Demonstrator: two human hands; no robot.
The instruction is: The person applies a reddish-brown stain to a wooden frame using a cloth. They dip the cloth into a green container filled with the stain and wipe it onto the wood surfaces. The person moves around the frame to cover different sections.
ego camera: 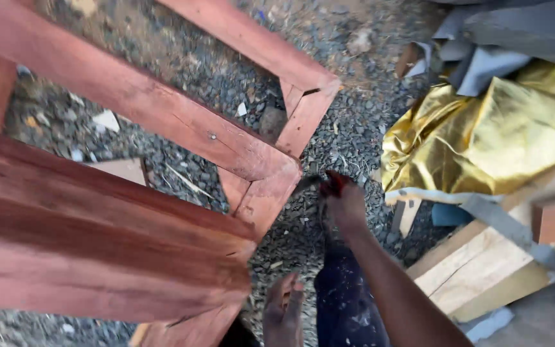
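My right hand reaches down to the gravel just right of the near corner of a reddish wooden frame. Its fingers are closed around a small tool with a red handle. The tool's dark end points left toward the frame's corner joint; it is blurred and I cannot tell what kind of tool it is. My left hand is out of sight. What looks like my bare foot stands on the gravel beside my dark blue trouser leg.
Broad red planks fill the lower left. Crumpled gold foil and grey sheeting lie at the right, over pale timber. Grey gravel with scraps covers the ground.
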